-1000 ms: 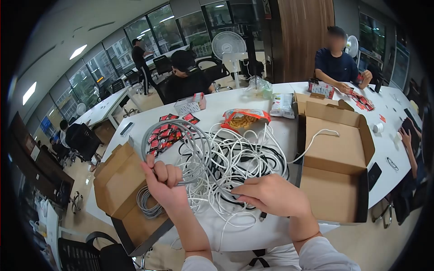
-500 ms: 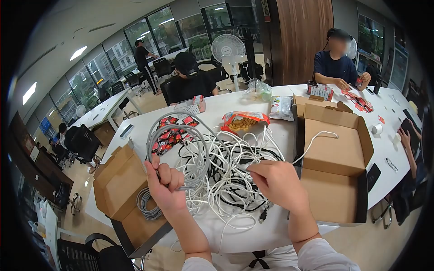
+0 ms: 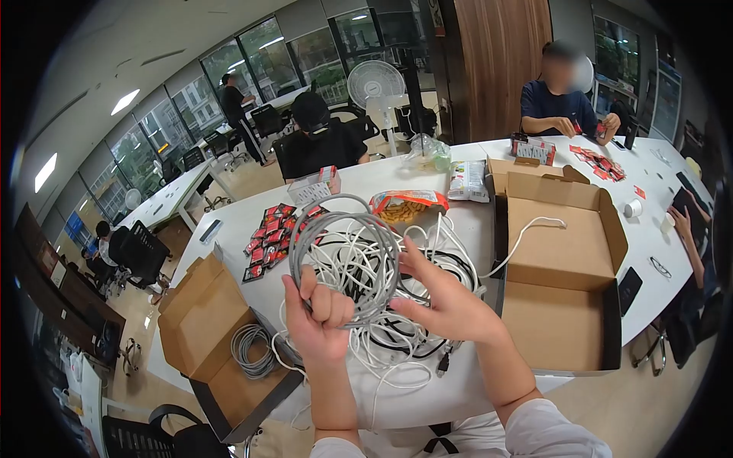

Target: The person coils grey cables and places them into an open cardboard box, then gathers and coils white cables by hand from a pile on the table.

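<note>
Grey cable wound into a wide, round coil [image 3: 393,267] stands raised over the white-topped desk [image 3: 458,393]. My left hand [image 3: 324,317] has its fingers curled round the lower left strands, presumably so the turns cannot spring apart. At the right edge, my right hand [image 3: 450,301] has thumb and fingers spread wide, likely to steady the loops; I cannot tell whether it touches. Height probably separates them from the tangled white and black cables [image 3: 347,267] beneath. On the near left, a brown cardboard box [image 3: 202,313] contains another grey coil [image 3: 254,353], perhaps for tidiness.
</note>
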`<action>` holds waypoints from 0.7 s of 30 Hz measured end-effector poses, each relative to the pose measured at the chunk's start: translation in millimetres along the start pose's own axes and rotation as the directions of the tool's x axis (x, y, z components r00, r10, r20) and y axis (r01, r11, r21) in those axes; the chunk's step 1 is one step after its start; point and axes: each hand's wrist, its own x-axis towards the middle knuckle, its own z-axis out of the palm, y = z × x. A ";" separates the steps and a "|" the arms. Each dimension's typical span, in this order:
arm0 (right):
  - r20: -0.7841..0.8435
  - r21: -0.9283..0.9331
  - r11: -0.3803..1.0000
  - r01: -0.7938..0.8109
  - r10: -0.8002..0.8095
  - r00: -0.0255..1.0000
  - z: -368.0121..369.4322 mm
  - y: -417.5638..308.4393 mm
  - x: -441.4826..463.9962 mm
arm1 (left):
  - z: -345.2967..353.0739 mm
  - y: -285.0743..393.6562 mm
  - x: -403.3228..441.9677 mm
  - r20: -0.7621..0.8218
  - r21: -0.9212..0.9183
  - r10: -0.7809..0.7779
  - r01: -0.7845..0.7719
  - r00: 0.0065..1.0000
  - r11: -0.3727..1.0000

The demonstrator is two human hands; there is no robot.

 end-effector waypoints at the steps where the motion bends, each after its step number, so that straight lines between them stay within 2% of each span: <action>1: -0.028 0.139 0.989 -0.039 0.043 0.999 1.4 3.8 2.5 | 1.4 -3.7 -1.4 0.007 -0.011 -0.012 0.012 1.000 1.000; 3: -0.097 0.363 0.928 -0.085 0.128 0.987 5.6 11.3 4.1 | 0.9 -12.0 -4.0 0.099 0.024 -0.040 0.038 0.994 0.999; 4: -0.067 0.440 0.889 -0.125 0.171 0.983 3.9 7.9 6.0 | 0.7 -16.2 -5.1 0.147 0.039 -0.058 0.052 0.988 0.998; 6: -0.019 0.572 0.795 -0.202 0.259 0.966 -5.1 -2.5 8.7 | 6.0 -24.3 -7.1 0.135 0.060 -0.061 0.053 0.989 0.997; 11: -0.126 0.811 0.567 -0.147 0.414 0.902 -10.3 -8.9 10.9 | 13.9 -29.5 -4.1 0.128 0.203 -0.115 0.087 0.985 0.975; 12: -0.078 0.847 0.511 -0.145 0.390 0.918 -13.5 -6.5 9.6 | 15.8 -28.5 -3.5 0.117 0.235 -0.131 0.101 0.985 0.967; 14: 0.014 0.909 0.390 -0.150 0.330 0.944 -23.9 -6.3 8.4 | 12.0 -22.1 -3.8 0.076 0.164 -0.233 0.218 0.969 0.962; 15: 0.028 0.924 0.347 -0.163 0.364 0.931 -24.9 -9.5 7.6 | 9.7 -19.4 -4.0 0.059 0.124 -0.284 0.275 0.957 0.953; 18: 0.142 0.962 0.177 -0.208 0.329 0.934 -29.4 -9.9 4.2 | 3.1 -18.9 0.6 0.061 -0.017 -0.360 0.362 0.931 0.932; 19: 0.138 0.966 0.160 -0.204 0.351 0.926 -29.3 -15.7 5.0 | 0.6 -20.1 1.8 0.090 -0.005 -0.363 0.364 0.928 0.931; 21: 0.101 0.955 0.231 -0.188 0.344 0.934 -27.6 -10.0 3.7 | -3.2 -22.1 3.2 0.149 0.020 -0.367 0.368 0.918 0.930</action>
